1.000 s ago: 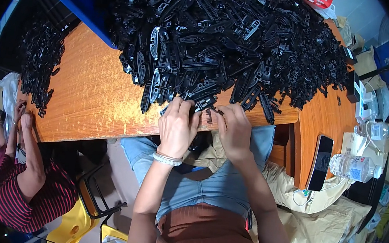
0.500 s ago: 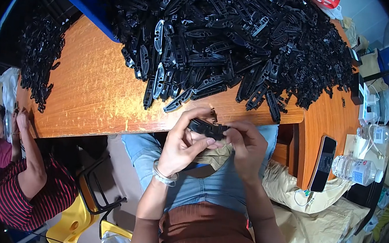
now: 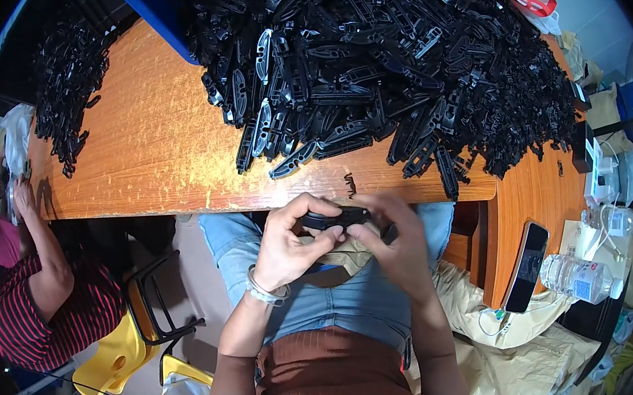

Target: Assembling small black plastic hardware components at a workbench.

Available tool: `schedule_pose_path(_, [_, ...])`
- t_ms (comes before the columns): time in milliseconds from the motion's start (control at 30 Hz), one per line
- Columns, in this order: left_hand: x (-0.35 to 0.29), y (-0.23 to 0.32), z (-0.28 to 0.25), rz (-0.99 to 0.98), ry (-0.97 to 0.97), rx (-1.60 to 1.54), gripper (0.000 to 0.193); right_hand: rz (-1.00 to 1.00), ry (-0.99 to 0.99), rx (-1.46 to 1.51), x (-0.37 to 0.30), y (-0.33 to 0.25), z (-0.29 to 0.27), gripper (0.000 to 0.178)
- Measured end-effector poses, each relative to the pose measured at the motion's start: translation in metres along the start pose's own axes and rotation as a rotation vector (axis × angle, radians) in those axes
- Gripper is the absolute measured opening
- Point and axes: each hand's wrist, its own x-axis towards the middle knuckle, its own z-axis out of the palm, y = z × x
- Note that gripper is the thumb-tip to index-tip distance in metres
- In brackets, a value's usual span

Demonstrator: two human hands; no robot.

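Observation:
Over my lap, just off the table's near edge, a long black plastic part (image 3: 320,220) is held between my hands. My left hand (image 3: 286,244) grips its left end, with the fingers curled behind it and the thumb in front. At the other end, the thumb of my right hand (image 3: 401,246) presses against the part; its upper fingers are blurred by motion. A small, dark zigzag plastic piece (image 3: 349,185) lies on the wooden table just beyond my fingers. Past it spreads a large heap of black plastic parts (image 3: 322,67), some long and curved like handles.
Much smaller black pieces (image 3: 527,104) form the heap's right side. A blue bin edge (image 3: 136,1) is at upper left, with another black pile (image 3: 69,94) beyond. A phone (image 3: 527,267) and plastic bottle (image 3: 578,277) are at right. Two people work at left, near a yellow chair (image 3: 110,361).
My hands have drawn slightly back toward me, with the black part still between them. The part looks turned, its right end now higher. My right fingers have shifted over that end.

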Motion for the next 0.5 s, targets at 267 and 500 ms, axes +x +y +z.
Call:
schedule_pose_path(267, [-0.006,0.011,-0.019,-0.172,-0.171,0.332,0.014,0.522,-0.306,0.409,-0.020,0.018,0.004,0.026])
schedule_pose_path(500, [0.026,0.002,-0.025,0.430,0.408,1.057,0.022,-0.119,0.076,-0.436,-0.003,0.022,0.022,0.025])
